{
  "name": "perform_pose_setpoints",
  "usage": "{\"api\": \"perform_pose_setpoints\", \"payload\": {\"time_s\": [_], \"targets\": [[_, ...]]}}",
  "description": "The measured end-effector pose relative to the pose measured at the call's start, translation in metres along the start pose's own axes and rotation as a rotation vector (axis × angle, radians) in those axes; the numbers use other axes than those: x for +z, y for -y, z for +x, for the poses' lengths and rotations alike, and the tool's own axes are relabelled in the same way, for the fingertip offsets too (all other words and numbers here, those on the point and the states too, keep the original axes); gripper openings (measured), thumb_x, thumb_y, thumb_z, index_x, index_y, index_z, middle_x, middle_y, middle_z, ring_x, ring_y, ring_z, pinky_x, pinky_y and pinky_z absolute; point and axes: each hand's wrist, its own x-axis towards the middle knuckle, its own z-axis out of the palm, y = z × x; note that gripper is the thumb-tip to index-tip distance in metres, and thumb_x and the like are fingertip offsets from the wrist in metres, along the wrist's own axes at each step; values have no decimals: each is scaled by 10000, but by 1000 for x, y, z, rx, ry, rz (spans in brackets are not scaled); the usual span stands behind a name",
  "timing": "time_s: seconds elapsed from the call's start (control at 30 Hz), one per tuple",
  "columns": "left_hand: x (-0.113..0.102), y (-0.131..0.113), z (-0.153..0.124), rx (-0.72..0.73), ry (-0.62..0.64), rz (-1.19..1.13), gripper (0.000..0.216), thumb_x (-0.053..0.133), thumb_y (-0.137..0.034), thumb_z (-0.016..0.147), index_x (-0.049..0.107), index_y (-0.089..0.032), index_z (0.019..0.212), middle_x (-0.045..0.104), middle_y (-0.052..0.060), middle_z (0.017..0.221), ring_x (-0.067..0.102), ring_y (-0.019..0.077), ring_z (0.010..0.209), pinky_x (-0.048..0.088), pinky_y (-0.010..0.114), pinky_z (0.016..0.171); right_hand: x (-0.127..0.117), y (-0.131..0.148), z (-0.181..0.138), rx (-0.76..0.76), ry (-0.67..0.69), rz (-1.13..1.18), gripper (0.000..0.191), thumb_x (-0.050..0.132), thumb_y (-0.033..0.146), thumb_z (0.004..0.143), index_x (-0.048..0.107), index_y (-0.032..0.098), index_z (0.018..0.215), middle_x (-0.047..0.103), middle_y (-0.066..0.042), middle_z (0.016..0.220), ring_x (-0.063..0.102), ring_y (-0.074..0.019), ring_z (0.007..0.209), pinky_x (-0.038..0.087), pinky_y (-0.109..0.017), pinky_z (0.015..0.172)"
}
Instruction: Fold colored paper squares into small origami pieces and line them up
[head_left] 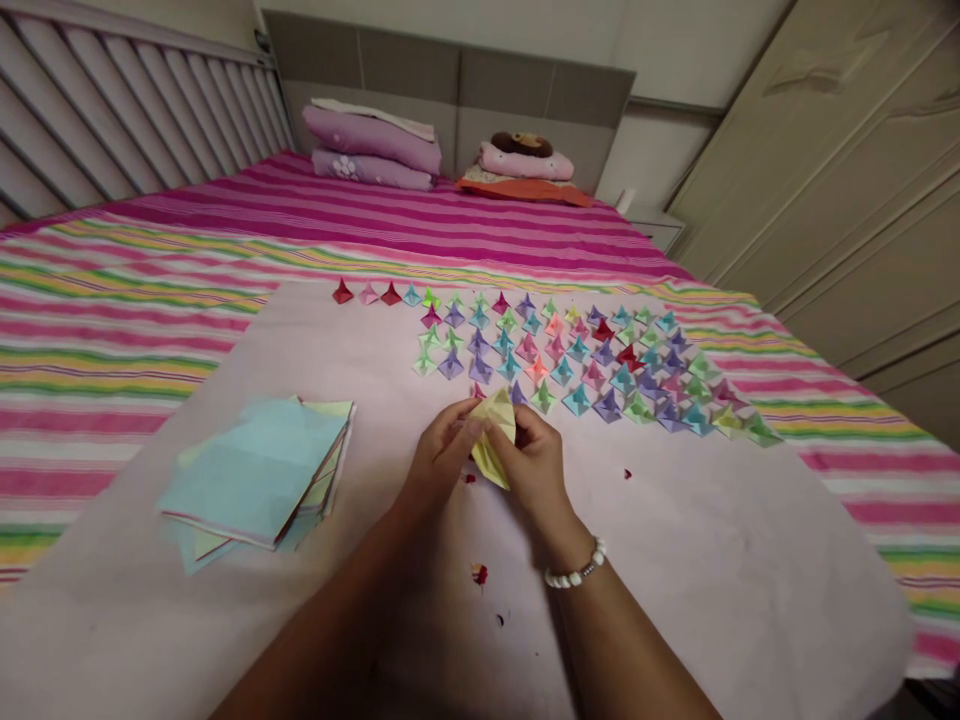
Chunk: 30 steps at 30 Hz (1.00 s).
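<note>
A partly folded piece of yellow origami paper [496,432] is held between my two hands above the pale board. My left hand [444,446] pinches its left side, thumb pressed on the front. On the right side, my right hand [534,460] grips it with the thumb against the face and the fingers curled behind. A bracelet of white beads [577,575] circles my right wrist. Just beyond my hands stand rows of small folded paper pieces [577,400] in several colours. Left of my hands lies a loose stack of square paper sheets [255,470], light blue on top.
The pale board [675,580] rests on a bed with a striped cover [112,370]. Folded bedding [375,150] and a pillow pile [525,170] sit by the headboard [525,85]. A white rail [135,110] runs along the left; a wardrobe [840,220] stands at right.
</note>
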Motion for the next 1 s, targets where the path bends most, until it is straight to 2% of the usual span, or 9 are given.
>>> {"api": "perform_pose_setpoints", "payload": {"time_s": [0.13,0.23,0.43,0.5,0.6,0.67,0.8,0.9,1.0], "targets": [[0,3,0,53,9,53,623,787,-373,628,596,-144,1174,664,94,1013,630,187,785,502,271,683,-1,5,-1,-144,0,-122,61,669,265,769,712,231,742,594,-1,713,513,-165,662,396,-280,602],[0,4,0,140,-52,150,545,764,-289,655,613,-155,1161,631,108,1128,635,200,892,509,272,762,0,10,-1,-209,7,-189,90,636,226,789,704,228,729,589,-5,729,527,-168,679,392,-288,619],[1,6,-3,70,-47,119,437,614,-241,777,592,-184,1210,658,92,1147,630,147,687,492,241,562,0,8,2,-76,-58,-83,142,621,165,713,721,237,784,611,2,759,524,-155,653,400,-279,601],[0,6,-3,105,-63,132,397,592,-197,775,630,-186,1170,673,80,1130,650,166,780,513,246,635,-1,8,3,-36,-77,-22,163,621,143,672,722,234,762,630,3,771,531,-153,656,408,-278,606],[-2,4,-3,197,-74,126,309,588,-128,735,716,-196,1008,696,55,1082,638,198,995,506,266,841,-2,10,4,3,-84,67,162,630,134,632,722,231,724,675,-5,811,575,-164,710,439,-285,643],[-2,2,-2,167,-73,68,230,618,-136,717,741,-194,902,712,50,1041,639,203,1004,501,276,863,-3,12,4,30,-82,121,147,639,138,626,721,230,707,699,-10,846,607,-177,765,463,-293,679],[-1,-2,1,-48,-71,-166,165,721,-215,685,749,-166,840,740,51,898,667,171,812,521,274,768,-4,12,4,57,-61,203,99,667,169,660,721,222,723,718,-18,898,628,-183,814,483,-307,738],[-1,-3,5,-91,-17,-400,189,744,-235,677,744,-123,829,744,75,868,671,172,827,522,277,816,-5,13,3,74,32,292,97,671,247,737,721,212,812,712,-23,841,625,-179,752,489,-318,729],[-2,-6,10,-155,11,-596,182,723,-228,707,732,-99,836,742,84,863,676,156,803,530,253,812,-5,16,2,77,146,359,193,642,358,807,700,211,919,683,-14,765,606,-169,676,491,-324,703]]}}
